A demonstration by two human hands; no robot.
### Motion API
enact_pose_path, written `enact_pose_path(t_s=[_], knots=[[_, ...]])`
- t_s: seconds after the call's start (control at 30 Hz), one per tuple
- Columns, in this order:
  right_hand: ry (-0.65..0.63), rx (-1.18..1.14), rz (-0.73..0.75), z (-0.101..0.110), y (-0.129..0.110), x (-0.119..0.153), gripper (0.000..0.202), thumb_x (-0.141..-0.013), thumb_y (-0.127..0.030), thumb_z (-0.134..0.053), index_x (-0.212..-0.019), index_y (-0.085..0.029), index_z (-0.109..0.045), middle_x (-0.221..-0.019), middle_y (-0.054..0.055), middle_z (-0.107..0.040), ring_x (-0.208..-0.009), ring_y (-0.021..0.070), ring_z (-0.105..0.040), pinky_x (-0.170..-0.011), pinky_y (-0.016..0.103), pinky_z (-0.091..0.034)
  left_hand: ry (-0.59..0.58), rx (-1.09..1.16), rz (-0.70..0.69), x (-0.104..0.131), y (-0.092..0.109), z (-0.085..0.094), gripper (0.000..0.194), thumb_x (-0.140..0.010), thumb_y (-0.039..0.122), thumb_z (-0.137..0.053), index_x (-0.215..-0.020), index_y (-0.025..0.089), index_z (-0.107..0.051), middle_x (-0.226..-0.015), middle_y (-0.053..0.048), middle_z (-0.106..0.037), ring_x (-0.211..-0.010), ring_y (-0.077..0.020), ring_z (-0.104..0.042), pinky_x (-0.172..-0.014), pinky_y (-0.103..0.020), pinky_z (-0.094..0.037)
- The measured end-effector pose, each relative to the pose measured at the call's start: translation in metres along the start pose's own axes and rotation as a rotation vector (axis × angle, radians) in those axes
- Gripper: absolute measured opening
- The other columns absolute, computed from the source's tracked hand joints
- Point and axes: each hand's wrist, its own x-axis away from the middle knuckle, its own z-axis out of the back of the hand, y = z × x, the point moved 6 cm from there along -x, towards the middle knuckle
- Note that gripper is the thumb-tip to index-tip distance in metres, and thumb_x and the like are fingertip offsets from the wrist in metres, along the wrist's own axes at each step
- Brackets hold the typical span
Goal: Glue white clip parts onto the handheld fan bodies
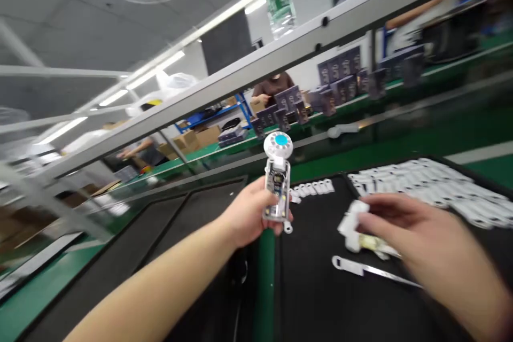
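Upright in my left hand (pixel 256 211) is a small white handheld device (pixel 278 171). Its round head carries a bright blue disc, and the open body shows a circuit board and electronic parts. My thumb presses on the front of the body. My right hand (pixel 425 246), slightly blurred, pinches a white plastic part (pixel 352 219) between thumb and fingers, over the black mat (pixel 320 294). Partly behind those fingers is a yellowish-white piece (pixel 372 243); whether I hold it too is unclear. Just below lies a slim white tool with a ringed end (pixel 348 265).
Many white long parts (pixel 433 187) lie in rows at right; several smaller ones (pixel 315 188) sit behind my left hand. A metal rail (pixel 240 77) crosses overhead, bearing a water bottle (pixel 277 0). Dark boxes (pixel 340 72) and a person (pixel 274 88) are beyond.
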Motion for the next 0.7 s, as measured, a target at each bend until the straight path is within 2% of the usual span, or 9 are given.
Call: enact_pose_path(t_s=[0.03,0.1,0.2,0.3,0.37,0.4,0.5,0.7], knots=[[-0.019,-0.123,-0.082,-0.008,-0.007,0.001,0.037,-0.069,-0.048,-0.082,-0.089,-0.018,-0.074,-0.073,0.007,-0.074,-0.065,0.0244,-0.072,-0.056,0.032,-0.06,-0.05,-0.023,0.027,0.0,-0.009,-0.023,0.034,-0.065,0.019,-0.061,-0.098,0.018,-0.052,-0.076,-0.003,-0.061,-0.056,-0.0179,-0.062,-0.039,-0.022,-0.043],[-0.022,-0.362,-0.201,-0.025,-0.015,-0.002,0.038,-0.06,-0.045,-0.084,-0.085,-0.018,-0.073,-0.072,0.006,-0.074,-0.066,0.0245,-0.072,-0.06,0.034,-0.061,-0.098,-0.087,0.064,0.0,-0.024,-0.053,0.04,-0.069,0.022,-0.061,-0.107,0.019,-0.051,-0.076,-0.001,-0.058,-0.056,-0.0156,-0.058,-0.038,-0.021,-0.04],[0.026,-0.473,-0.284,-0.036,-0.011,-0.007,0.037,-0.055,-0.039,-0.087,-0.081,-0.018,-0.071,-0.072,0.004,-0.073,-0.066,0.0218,-0.071,-0.062,0.032,-0.062,-0.12,-0.18,0.031,-0.003,-0.037,-0.071,0.06,-0.074,0.028,-0.066,-0.13,0.022,-0.044,-0.091,-0.004,-0.061,-0.067,-0.0177,-0.06,-0.043,-0.023,-0.043],[0.034,-0.454,-0.335,-0.036,0.0,-0.004,0.034,-0.055,-0.035,-0.087,-0.079,-0.017,-0.072,-0.071,0.004,-0.073,-0.064,0.0197,-0.07,-0.063,0.031,-0.061,-0.112,-0.316,-0.09,-0.005,-0.041,-0.074,0.076,-0.074,0.02,-0.072,-0.142,0.028,-0.038,-0.117,-0.007,-0.062,-0.101,-0.0223,-0.063,-0.075,-0.029,-0.054],[0.038,-0.442,-0.35,-0.035,0.005,-0.001,0.033,-0.056,-0.036,-0.087,-0.079,-0.017,-0.073,-0.071,0.004,-0.073,-0.065,0.0201,-0.07,-0.064,0.031,-0.061,-0.074,-0.422,-0.153,-0.004,-0.042,-0.072,0.084,-0.075,0.018,-0.074,-0.147,0.032,-0.033,-0.135,-0.007,-0.056,-0.123,-0.0252,-0.055,-0.096,-0.032,-0.048],[0.042,-0.438,-0.354,-0.035,0.006,0.0,0.033,-0.055,-0.036,-0.087,-0.079,-0.017,-0.073,-0.071,0.004,-0.073,-0.066,0.0207,-0.07,-0.065,0.032,-0.062,-0.049,-0.47,-0.166,-0.003,-0.043,-0.069,0.087,-0.076,0.019,-0.075,-0.149,0.034,-0.031,-0.141,-0.007,-0.053,-0.128,-0.0263,-0.051,-0.101,-0.033,-0.044],[0.039,-0.416,-0.347,-0.037,0.004,0.0,0.031,-0.055,-0.035,-0.085,-0.078,-0.018,-0.074,-0.074,0.005,-0.074,-0.071,0.0221,-0.072,-0.067,0.032,-0.062,0.01,-0.562,-0.184,-0.001,-0.047,-0.062,0.091,-0.078,0.02,-0.075,-0.153,0.035,-0.026,-0.145,-0.008,-0.05,-0.131,-0.0279,-0.05,-0.105,-0.035,-0.041],[0.022,-0.294,-0.264,-0.048,0.003,0.001,0.029,-0.064,-0.037,-0.081,-0.086,-0.019,-0.077,-0.082,0.007,-0.076,-0.077,0.024,-0.073,-0.069,0.033,-0.063,-0.024,-0.596,-0.251,-0.001,-0.051,-0.06,0.084,-0.082,0.017,-0.068,-0.153,0.034,-0.027,-0.14,-0.008,-0.054,-0.124,-0.0275,-0.055,-0.104,-0.037,-0.042]])
